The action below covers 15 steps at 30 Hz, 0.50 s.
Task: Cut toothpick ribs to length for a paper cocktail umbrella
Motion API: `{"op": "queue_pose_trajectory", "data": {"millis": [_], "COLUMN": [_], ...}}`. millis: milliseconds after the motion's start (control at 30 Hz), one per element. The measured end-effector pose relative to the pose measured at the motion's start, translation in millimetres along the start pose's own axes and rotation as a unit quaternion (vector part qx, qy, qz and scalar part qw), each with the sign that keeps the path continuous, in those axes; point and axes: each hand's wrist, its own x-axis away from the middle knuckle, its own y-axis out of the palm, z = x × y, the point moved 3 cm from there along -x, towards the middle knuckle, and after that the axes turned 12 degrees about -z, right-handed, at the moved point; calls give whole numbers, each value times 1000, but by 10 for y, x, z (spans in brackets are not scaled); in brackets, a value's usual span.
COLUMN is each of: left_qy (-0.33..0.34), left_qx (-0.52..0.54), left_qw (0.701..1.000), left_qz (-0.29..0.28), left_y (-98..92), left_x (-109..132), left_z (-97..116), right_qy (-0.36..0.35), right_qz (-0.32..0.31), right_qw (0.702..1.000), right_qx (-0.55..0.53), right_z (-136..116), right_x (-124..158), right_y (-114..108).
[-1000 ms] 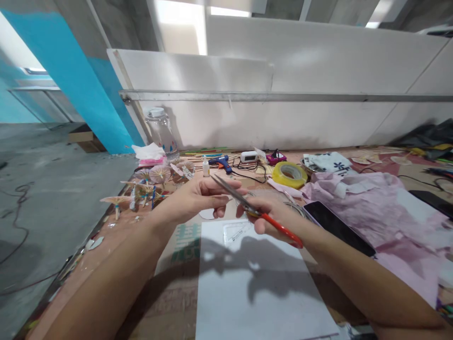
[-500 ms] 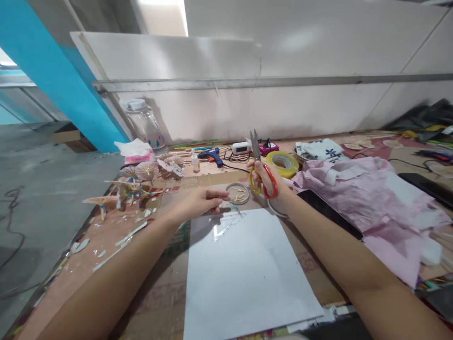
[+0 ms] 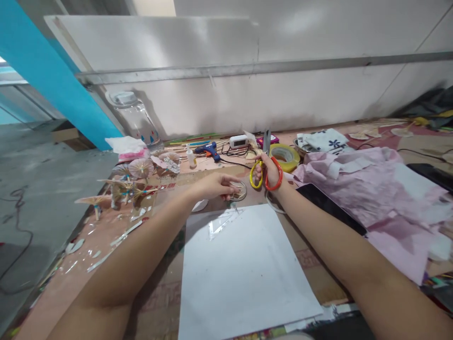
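My right hand point(image 3: 269, 171) holds scissors point(image 3: 266, 140) with one red and one yellow handle loop, the blades pointing up. Beside its fingertips stands a pale, fan-shaped piece point(image 3: 251, 140); whether the hand grips it I cannot tell. My left hand point(image 3: 217, 186) is at a small round dish point(image 3: 242, 192) with thin wooden sticks in it. Its fingers are curled together over the sticks, and what lies between them is hidden. In front of both hands lies a white sheet point(image 3: 244, 269), with a clear set square point(image 3: 220, 224) at its far edge.
Small paper umbrellas point(image 3: 128, 190) and paper scraps point(image 3: 127, 232) lie at left. Along the back are a water jug point(image 3: 136, 120), glue bottle point(image 3: 191, 157), blue glue gun point(image 3: 209, 150) and yellow tape roll point(image 3: 285, 157). A black tablet point(image 3: 329, 208) and pink cloth point(image 3: 357, 189) are at right.
My left hand has moved right onto the dish, and its fingers have curled in. My right hand has turned with the scissors, and the pale piece now shows beside it. The view has shifted slightly.
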Motion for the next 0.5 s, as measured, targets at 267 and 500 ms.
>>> {"op": "queue_pose_trajectory", "data": {"millis": [267,500], "left_qy": [20,77], "left_qx": [-104,-278], "left_qw": [991,945], "left_qz": [83,151], "left_y": [11,94], "left_x": [-24,-107], "left_z": [49,72], "right_qy": [31,40], "right_qz": [15,25], "right_qw": [999,998], "right_qx": [-34,-35], "right_z": [25,40], "right_x": [-33,-54], "right_y": [-49,-93]}}
